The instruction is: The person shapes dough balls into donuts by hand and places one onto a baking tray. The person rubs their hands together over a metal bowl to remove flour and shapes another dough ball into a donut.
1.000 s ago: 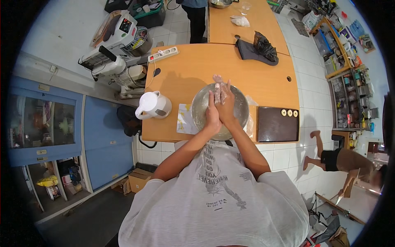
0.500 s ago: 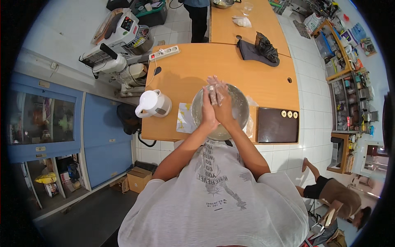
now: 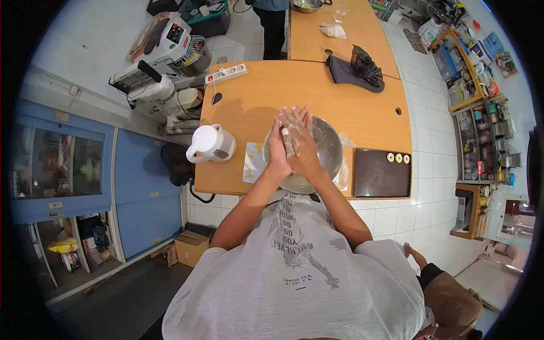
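Note:
Over a metal mixing bowl [image 3: 332, 148] at the table's front edge, my two hands are pressed palm to palm. My left hand [image 3: 277, 148] is upright on the left side, and my right hand [image 3: 306, 152] lies against it with its fingers angled across. Pale, wet dough or batter coats the fingers of both. Whatever sits between the palms, if anything, is hidden. To the right of the bowl, a dark baking tray [image 3: 382, 175] carries three small pale dough rings [image 3: 398, 158] along its far right side.
A white electric kettle [image 3: 211, 144] stands left of the bowl beside a printed sheet [image 3: 253, 161]. Behind are a power strip [image 3: 226, 73] and a black plastic bag [image 3: 366, 67] on dark cloth. One person [image 3: 272, 28] stands beyond the table; another [image 3: 450, 303] is at lower right.
My pressed hands have shifted against each other, the fingers now bunched closer over the bowl. At lower right, the other person has moved downward in the view. Bowl and tray stay put.

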Tool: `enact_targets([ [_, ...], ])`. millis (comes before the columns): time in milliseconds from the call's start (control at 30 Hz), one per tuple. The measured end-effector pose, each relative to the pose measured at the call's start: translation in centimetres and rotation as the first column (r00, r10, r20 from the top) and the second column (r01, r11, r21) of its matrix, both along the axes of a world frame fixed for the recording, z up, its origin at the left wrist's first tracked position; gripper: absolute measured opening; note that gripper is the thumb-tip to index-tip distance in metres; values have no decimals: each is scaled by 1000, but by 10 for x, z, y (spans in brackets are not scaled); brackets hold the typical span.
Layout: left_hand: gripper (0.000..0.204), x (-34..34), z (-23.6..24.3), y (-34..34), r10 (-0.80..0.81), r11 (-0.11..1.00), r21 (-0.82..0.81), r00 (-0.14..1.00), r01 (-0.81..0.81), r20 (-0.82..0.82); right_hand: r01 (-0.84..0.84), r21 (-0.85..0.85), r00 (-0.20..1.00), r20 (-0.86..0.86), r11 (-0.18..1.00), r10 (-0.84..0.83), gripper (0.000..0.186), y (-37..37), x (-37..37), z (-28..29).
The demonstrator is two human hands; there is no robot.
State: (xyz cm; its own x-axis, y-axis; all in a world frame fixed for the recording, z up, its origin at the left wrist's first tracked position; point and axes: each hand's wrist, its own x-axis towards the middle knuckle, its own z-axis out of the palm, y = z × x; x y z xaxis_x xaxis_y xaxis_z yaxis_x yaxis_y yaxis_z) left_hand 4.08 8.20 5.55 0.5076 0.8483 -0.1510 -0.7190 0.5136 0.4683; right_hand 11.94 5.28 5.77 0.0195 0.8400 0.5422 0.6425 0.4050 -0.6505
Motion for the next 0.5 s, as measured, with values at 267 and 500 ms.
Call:
enact_targets([
  [267, 65, -3, 1, -27, -120, 982, 138, 992, 126, -51, -129, 12, 986, 110, 992, 127, 41, 6, 13, 4],
  [500, 65, -17, 10, 6, -14, 996, -83, 1000, 13, -9, -149, 26, 972, -182, 989, 151, 48, -16, -19, 9],
])
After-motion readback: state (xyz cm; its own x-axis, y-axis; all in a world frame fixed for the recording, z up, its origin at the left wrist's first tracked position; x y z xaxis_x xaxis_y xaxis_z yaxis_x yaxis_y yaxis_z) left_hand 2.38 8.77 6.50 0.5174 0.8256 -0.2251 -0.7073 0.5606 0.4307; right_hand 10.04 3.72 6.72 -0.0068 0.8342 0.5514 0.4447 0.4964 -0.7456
